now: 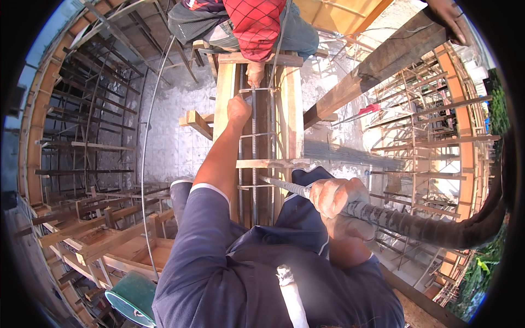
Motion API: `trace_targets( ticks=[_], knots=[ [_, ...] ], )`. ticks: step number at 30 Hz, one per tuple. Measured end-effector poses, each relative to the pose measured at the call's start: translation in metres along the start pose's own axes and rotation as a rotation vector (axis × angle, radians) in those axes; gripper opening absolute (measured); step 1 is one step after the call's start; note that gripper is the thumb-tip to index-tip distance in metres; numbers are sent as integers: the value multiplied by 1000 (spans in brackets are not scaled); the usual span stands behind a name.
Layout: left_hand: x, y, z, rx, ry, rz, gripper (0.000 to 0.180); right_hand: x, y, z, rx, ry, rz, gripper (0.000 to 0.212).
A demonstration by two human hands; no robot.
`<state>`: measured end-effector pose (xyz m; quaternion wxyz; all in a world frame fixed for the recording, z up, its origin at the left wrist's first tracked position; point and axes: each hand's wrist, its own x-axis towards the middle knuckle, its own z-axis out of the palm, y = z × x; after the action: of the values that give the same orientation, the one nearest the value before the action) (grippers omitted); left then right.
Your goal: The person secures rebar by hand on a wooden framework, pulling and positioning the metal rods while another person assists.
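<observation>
Nearest: white cigarette-like stick [292,298] with a grey tip, in front of the wearer's navy shirt [257,273]. Green bucket [131,298] low on the left, tilted, partly cut off by the sleeve.

Right hand [342,202]: closed, fingers wrapped round the ribbed hose [394,221]. Hand looks coated in grey dust. Hose's thin end points left, over the rebar cage [254,145]; the thicker dark part bends up at the right rim. Can't tell whether the tip touches steel.

Cage sits lengthwise in the timber form [292,117], between two side boards, long bars with cross ties. A wood crosspiece [273,163] spans the form just ahead of the wearer's legs.

Left hand [239,111]: arm extended, fingers curled at the form's left board, beside the cage. Can't tell if it grips anything.

Just beyond, a co-worker's hand [255,74] reaches down to the cage's far end; red sleeve [254,27] above it. Off to the right, a thick timber [377,65] leans diagonally, another person's hand [448,19] at its top.

Farther out: pale floor [175,126] below, pole-and-plank scaffolding [90,126] both sides, greenery [481,273] at the right rim.
</observation>
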<state>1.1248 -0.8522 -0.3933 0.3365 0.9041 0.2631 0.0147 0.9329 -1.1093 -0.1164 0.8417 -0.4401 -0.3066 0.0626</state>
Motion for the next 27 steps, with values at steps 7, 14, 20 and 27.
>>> trace_targets(
  ticks=[7,14,20,27],
  knots=[
    [-17,-41,-17,-110,34,21,31,-1,-1,2,-28,31,67,67],
    [-84,-64,-40,-235,-84,-24,44,-1,4,4,-52,74,78,65],
    [-186,-27,-80,-667,-376,233,53,12,6,8,-94,89,48,61],
    [-301,45,-96,-719,-306,744,40,4,-24,50,-63,143,-22,68]
  ],
)
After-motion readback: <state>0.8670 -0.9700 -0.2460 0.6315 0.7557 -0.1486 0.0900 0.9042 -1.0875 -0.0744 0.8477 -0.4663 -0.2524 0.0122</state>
